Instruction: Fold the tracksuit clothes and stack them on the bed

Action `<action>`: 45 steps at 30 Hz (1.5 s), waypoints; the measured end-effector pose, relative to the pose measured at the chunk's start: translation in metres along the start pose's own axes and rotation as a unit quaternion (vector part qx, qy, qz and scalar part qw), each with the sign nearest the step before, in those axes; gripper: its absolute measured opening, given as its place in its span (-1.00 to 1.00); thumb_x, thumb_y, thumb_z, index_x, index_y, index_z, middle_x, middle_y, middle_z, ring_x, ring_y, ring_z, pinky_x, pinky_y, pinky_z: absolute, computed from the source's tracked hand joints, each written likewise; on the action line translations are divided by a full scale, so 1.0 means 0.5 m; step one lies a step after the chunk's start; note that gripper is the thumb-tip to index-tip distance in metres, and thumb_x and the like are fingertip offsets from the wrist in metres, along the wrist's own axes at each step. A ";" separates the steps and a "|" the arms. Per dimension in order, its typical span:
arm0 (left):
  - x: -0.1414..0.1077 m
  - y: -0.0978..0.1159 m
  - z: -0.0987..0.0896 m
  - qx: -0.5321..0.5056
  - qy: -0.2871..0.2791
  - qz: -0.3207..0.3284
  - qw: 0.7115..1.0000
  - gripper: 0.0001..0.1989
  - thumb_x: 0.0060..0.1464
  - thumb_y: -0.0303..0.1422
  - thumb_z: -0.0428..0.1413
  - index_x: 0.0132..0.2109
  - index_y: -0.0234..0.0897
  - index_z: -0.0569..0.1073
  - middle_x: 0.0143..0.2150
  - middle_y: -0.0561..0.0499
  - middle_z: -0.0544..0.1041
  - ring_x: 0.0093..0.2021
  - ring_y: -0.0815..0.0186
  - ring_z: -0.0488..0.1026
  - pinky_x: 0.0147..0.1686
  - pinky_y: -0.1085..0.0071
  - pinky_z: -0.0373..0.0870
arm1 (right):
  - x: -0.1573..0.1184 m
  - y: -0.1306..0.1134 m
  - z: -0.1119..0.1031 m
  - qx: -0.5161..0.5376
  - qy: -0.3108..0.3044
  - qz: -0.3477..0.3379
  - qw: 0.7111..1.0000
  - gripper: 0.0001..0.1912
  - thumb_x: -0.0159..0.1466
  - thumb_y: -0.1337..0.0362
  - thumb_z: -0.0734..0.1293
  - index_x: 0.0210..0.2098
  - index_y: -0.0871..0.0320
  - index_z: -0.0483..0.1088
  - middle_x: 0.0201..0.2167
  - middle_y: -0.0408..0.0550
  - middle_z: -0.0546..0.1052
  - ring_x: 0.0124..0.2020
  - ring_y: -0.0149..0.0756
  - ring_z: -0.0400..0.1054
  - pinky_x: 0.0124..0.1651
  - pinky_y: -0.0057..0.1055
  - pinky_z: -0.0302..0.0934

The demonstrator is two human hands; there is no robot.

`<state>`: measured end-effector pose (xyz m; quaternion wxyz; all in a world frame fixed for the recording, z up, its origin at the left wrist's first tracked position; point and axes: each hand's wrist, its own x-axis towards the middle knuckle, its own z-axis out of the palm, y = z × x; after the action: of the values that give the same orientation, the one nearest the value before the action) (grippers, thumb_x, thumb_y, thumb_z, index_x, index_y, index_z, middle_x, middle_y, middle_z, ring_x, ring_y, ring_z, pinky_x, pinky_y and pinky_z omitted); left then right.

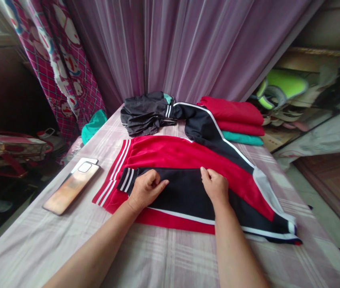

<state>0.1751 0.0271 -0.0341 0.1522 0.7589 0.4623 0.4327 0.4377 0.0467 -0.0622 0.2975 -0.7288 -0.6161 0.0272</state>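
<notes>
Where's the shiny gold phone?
In the head view, the gold phone lies at the left side of the tablecloth, just left of the red and black jacket with the white-striped hem.

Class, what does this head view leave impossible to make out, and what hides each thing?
All in the head view:
Black sleeve under the left hand and right hand: hidden by them.
Red jacket panel beneath that sleeve: covered by it.
Phone: underside turned to the tablecloth.
Folded stack: inner layers hidden by its outer folds.
Forearms: cut off by the bottom edge.
</notes>
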 end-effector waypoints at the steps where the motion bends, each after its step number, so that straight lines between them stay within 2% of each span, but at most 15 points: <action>1: 0.000 -0.002 0.002 0.003 0.007 0.001 1.000 -0.61 0.18 -0.24 0.10 -0.51 -0.20 0.13 -0.58 0.19 0.19 -0.58 0.48 0.13 -0.55 0.51 0.09 | 0.000 0.000 0.000 0.000 -0.002 0.001 1.000 -0.48 0.36 -0.02 0.16 -0.59 0.11 0.43 -0.61 0.01 0.52 -0.55 -0.33 0.27 -0.42 -0.38 -0.09; 9: -0.001 -0.011 0.011 0.049 0.033 0.050 0.997 -0.60 0.22 -0.42 0.02 -0.53 -0.20 0.02 -0.60 0.21 0.07 -0.60 0.49 0.05 -0.56 0.49 -0.01 | -0.001 -0.001 -0.002 -0.001 -0.011 0.008 1.000 -0.49 0.36 -0.02 0.16 -0.59 0.11 0.42 -0.59 0.02 0.54 -0.53 -0.31 0.30 -0.42 -0.38 -0.07; 12: -0.002 -0.010 0.016 0.119 0.026 0.086 0.989 -0.63 0.26 -0.44 -0.02 -0.52 -0.20 0.10 -0.59 0.18 0.16 -0.59 0.47 0.10 -0.55 0.47 0.01 | -0.001 -0.001 -0.002 -0.002 -0.008 0.006 1.000 -0.48 0.36 -0.02 0.16 -0.59 0.11 0.42 -0.59 0.02 0.54 -0.53 -0.31 0.30 -0.42 -0.39 -0.07; 16: -0.008 -0.004 0.023 0.240 -0.015 0.145 0.960 -0.66 0.33 -0.40 -0.08 -0.47 -0.22 0.28 -0.55 0.12 0.30 -0.56 0.41 0.22 -0.53 0.43 0.07 | -0.001 -0.001 -0.002 -0.004 -0.006 0.005 1.000 -0.48 0.36 -0.02 0.15 -0.57 0.10 0.44 -0.60 0.01 0.53 -0.52 -0.30 0.31 -0.42 -0.39 -0.07; 21: -0.015 -0.005 0.026 0.298 -0.051 0.173 0.937 -0.73 0.33 -0.41 -0.03 -0.38 -0.22 0.39 -0.49 0.08 0.39 -0.48 0.37 0.35 -0.46 0.41 0.16 | -0.001 0.000 0.000 -0.004 -0.004 0.012 1.000 -0.49 0.36 -0.01 0.16 -0.57 0.11 0.45 -0.61 -0.01 0.52 -0.52 -0.30 0.32 -0.42 -0.39 -0.06; 25: -0.018 -0.008 0.029 0.314 -0.107 0.151 0.931 -0.77 0.32 -0.41 -0.01 -0.34 -0.22 0.41 -0.45 0.05 0.43 -0.42 0.35 0.40 -0.43 0.39 0.20 | -0.001 0.003 0.003 -0.001 -0.001 0.010 1.000 -0.49 0.36 -0.02 0.16 -0.57 0.11 0.44 -0.61 0.00 0.52 -0.53 -0.30 0.32 -0.42 -0.39 -0.04; 35: 0.003 0.014 0.024 0.332 -0.249 0.028 0.909 -0.85 0.31 -0.41 -0.01 -0.22 -0.22 0.44 -0.34 0.01 0.51 -0.32 0.29 0.48 -0.41 0.37 0.25 | -0.001 0.005 0.002 -0.004 0.003 -0.004 1.000 -0.49 0.36 -0.02 0.15 -0.58 0.11 0.43 -0.61 0.01 0.52 -0.52 -0.29 0.33 -0.41 -0.39 -0.01; 42: 0.010 0.029 0.020 0.325 -0.272 -0.001 0.906 -0.84 0.31 -0.40 -0.02 -0.20 -0.23 0.45 -0.34 -0.01 0.52 -0.30 0.29 0.50 -0.39 0.40 0.27 | 0.000 0.005 0.000 0.017 0.001 0.015 1.000 -0.53 0.32 -0.03 0.16 -0.59 0.09 0.37 -0.61 0.00 0.50 -0.50 -0.28 0.33 -0.40 -0.39 0.02; 45: 0.009 0.031 0.021 0.323 -0.265 -0.002 0.909 -0.86 0.29 -0.41 0.00 -0.21 -0.23 0.46 -0.35 0.00 0.51 -0.33 0.28 0.49 -0.41 0.39 0.27 | -0.002 -0.008 -0.007 0.037 0.033 0.020 0.999 -0.64 0.26 -0.01 0.22 -0.49 0.10 0.37 -0.54 -0.03 0.51 -0.47 -0.27 0.34 -0.39 -0.40 0.04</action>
<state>0.1931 0.0246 -0.0281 0.0165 0.8522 0.5213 0.0423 0.4355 0.0448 -0.0577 0.3438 -0.7301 -0.5897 0.0316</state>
